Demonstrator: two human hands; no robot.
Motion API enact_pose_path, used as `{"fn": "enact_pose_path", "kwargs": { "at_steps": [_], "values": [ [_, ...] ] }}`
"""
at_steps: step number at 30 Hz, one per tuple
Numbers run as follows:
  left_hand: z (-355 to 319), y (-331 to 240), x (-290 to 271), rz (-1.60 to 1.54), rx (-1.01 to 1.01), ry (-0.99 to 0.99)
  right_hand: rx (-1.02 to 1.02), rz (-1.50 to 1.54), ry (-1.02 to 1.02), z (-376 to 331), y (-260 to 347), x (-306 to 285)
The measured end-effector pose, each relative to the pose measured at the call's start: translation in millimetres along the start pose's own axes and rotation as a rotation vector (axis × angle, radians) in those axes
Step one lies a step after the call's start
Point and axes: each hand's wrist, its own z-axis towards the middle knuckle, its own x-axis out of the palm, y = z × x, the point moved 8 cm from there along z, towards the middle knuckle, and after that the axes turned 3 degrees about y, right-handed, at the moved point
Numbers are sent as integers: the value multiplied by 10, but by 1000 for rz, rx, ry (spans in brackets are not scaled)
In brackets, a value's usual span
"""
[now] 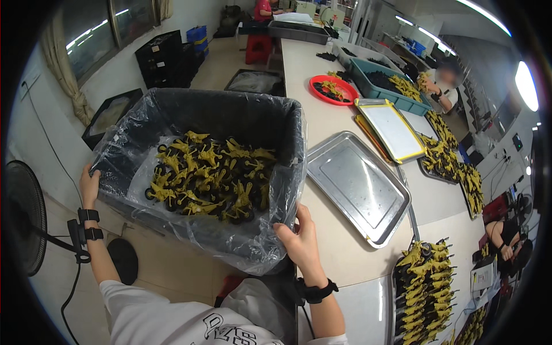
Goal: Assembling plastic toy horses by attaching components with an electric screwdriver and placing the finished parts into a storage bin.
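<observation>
A large black plastic bin (201, 103), lined with a clear plastic bag (144, 192), is in front of me to the left of the table. Many small yellow parts with black wheels, like toy vehicles (210, 172), lie heaped in its bottom. My left hand (89, 183) grips the bin's left end by the rim, fingers partly hidden. At the near right corner my right hand (300, 238) clasps the lined rim, thumb on the inner side. Both wrists wear black bands. Whether the bin rests on anything cannot be seen.
Right of the bin, the table (339, 259) carries a metal tray (362, 187), a white yellow-edged tray (391, 129), a red basin (333, 90) and a teal crate (374, 72). Rows of yellow-black toys (425, 287) stand nearby. A fan (26, 218) is at left; co-workers sit beyond.
</observation>
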Motion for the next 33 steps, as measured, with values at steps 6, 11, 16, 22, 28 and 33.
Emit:
{"fn": "enact_pose_path", "kwargs": {
  "at_steps": [6,11,16,22,28,33],
  "values": [
    [-45,-284,68,64,22,33,129,128,3,-31,-1,-70],
    [-68,-278,-9,65,-29,29,149,46,26,0,-54,-70],
    [-115,-309,-38,65,-46,17,108,142,43,6,21,-12],
    [-111,-408,22,161,-42,81,153,183,4,-26,-13,-56],
    [95,3,164,295,-57,153,-22,36,40,-8,74,26],
    [-4,-40,206,285,-92,172,-13,114,57,80,-108,-64]
  ]
}}
